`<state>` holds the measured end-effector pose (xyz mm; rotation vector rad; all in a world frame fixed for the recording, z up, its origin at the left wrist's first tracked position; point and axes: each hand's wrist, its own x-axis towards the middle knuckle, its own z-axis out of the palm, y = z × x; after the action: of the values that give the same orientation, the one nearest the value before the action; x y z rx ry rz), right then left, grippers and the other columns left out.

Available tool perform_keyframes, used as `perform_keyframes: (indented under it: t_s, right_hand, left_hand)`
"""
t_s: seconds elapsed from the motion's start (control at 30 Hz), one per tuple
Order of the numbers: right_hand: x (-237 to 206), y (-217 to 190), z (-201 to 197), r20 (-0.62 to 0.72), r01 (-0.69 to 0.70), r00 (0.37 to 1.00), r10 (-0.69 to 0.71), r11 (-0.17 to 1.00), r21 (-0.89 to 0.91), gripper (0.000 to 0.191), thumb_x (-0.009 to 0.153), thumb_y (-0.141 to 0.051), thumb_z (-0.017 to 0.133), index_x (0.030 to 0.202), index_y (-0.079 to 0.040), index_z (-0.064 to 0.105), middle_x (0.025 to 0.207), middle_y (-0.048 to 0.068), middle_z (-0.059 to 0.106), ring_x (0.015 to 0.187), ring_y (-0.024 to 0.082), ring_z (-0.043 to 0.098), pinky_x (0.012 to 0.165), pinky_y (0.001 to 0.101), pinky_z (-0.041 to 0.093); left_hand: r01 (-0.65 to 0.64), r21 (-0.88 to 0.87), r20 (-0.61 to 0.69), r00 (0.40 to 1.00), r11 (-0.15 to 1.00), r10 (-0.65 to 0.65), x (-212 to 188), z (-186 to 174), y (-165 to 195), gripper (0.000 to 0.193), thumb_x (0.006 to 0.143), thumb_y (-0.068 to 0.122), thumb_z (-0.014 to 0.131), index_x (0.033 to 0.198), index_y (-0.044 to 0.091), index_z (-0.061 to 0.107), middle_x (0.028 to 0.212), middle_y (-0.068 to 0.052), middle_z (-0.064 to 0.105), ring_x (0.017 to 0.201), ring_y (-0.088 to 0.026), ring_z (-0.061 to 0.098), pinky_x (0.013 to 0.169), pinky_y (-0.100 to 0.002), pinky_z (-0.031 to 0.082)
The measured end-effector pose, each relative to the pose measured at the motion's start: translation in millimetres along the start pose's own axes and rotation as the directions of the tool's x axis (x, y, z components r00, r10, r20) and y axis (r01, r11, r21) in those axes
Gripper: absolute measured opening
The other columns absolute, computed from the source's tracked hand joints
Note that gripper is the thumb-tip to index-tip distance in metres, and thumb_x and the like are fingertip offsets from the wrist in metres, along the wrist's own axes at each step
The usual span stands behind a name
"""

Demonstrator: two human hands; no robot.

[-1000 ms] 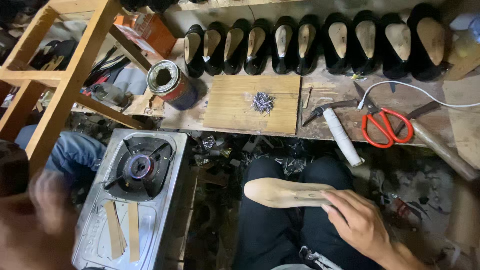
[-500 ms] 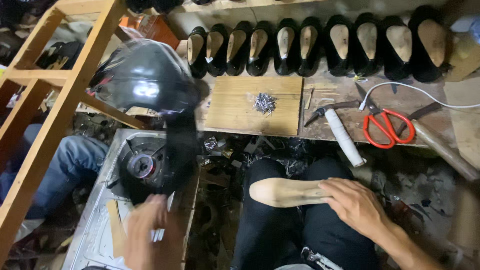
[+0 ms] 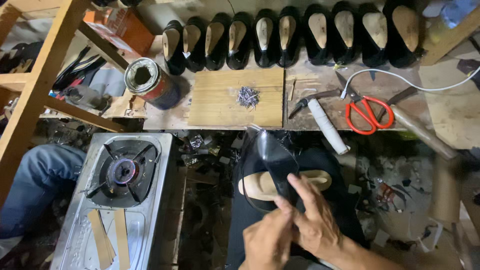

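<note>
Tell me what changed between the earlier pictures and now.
The left hand carried the black shoe upper from over the gas stove across to the wooden last on the lap; both it and the right hand now hold it there. Shoes, nails, scissors stayed put.

Your items: one pale wooden shoe last, lying sideways across your lap; one glossy black leather upper, draped over the last's middle, tilted.
</note>
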<state>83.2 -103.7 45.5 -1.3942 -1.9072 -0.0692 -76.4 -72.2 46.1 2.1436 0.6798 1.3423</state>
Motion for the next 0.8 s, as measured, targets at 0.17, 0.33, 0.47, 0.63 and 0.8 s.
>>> perform_keyframes:
  t_s: [0.17, 0.33, 0.47, 0.63, 0.8]
  right_hand:
    - [3.5, 25.1, -11.7, 0.033, -0.075, 0.997, 0.075, 0.997, -0.023, 0.071, 0.065, -0.018, 0.082, 0.131, -0.011, 0.056, 0.142, 0.017, 0.055, 0.135, 0.041, 0.051, 0.113, 0.0526, 0.041]
    - [-6.1, 60.2, -52.4, 0.108, -0.263, 0.965, 0.240, 0.891, 0.370, 0.072, 0.072, -0.017, 0.087, 0.135, -0.006, 0.055, 0.148, 0.017, 0.055, 0.137, 0.033, 0.056, 0.113, 0.0405, 0.046]
    - [-10.1, 80.3, -68.3, 0.312, -0.339, 0.929, 0.201, 0.800, 0.494, 0.076, 0.071, -0.018, 0.089, 0.138, -0.003, 0.056, 0.147, 0.015, 0.059, 0.138, 0.031, 0.057, 0.113, 0.0418, 0.046]
    - [-0.2, 101.3, -72.3, 0.417, -0.383, 0.871, 0.258, 0.889, 0.251, 0.072, 0.064, -0.024, 0.090, 0.128, -0.006, 0.066, 0.135, 0.010, 0.067, 0.124, 0.025, 0.064, 0.103, 0.0370, 0.049]
    - [3.9, 119.5, -63.5, 0.402, -0.371, 0.876, 0.267, 0.905, 0.207, 0.058, 0.069, -0.024, 0.088, 0.121, -0.007, 0.071, 0.124, 0.010, 0.074, 0.114, 0.024, 0.072, 0.099, 0.0347, 0.053]
  left_hand:
    - [-0.027, 0.071, 0.145, 0.989, 0.997, 0.017, 3.3, -14.3, -8.0, 0.039, 0.085, 0.002, 0.077, 0.123, 0.003, 0.068, 0.118, -0.024, 0.075, 0.095, -0.033, 0.080, 0.073, -0.034, 0.059]
    - [0.497, -0.186, -0.239, 0.814, 0.847, -0.530, 5.4, -40.7, -43.1, 0.058, 0.085, 0.011, 0.070, 0.139, 0.003, 0.050, 0.135, -0.021, 0.061, 0.124, -0.035, 0.062, 0.103, -0.044, 0.051]
    - [0.525, -0.851, 0.330, 0.520, -0.010, -0.788, -9.2, -40.4, -84.7, 0.056, 0.090, 0.021, 0.069, 0.143, 0.009, 0.055, 0.121, -0.010, 0.070, 0.100, -0.021, 0.068, 0.083, -0.035, 0.057]
    - [0.645, -0.761, 0.421, 0.410, -0.070, -0.809, -31.9, -27.6, -110.7, 0.023, 0.098, 0.014, 0.070, 0.117, 0.003, 0.069, 0.102, -0.007, 0.075, 0.084, -0.015, 0.067, 0.065, -0.032, 0.050]
    - [0.712, -0.702, 0.345, 0.379, 0.032, -0.858, -40.0, -21.3, -119.9, 0.018, 0.092, 0.010, 0.070, 0.110, 0.007, 0.072, 0.103, -0.004, 0.076, 0.089, -0.012, 0.069, 0.076, -0.033, 0.053]
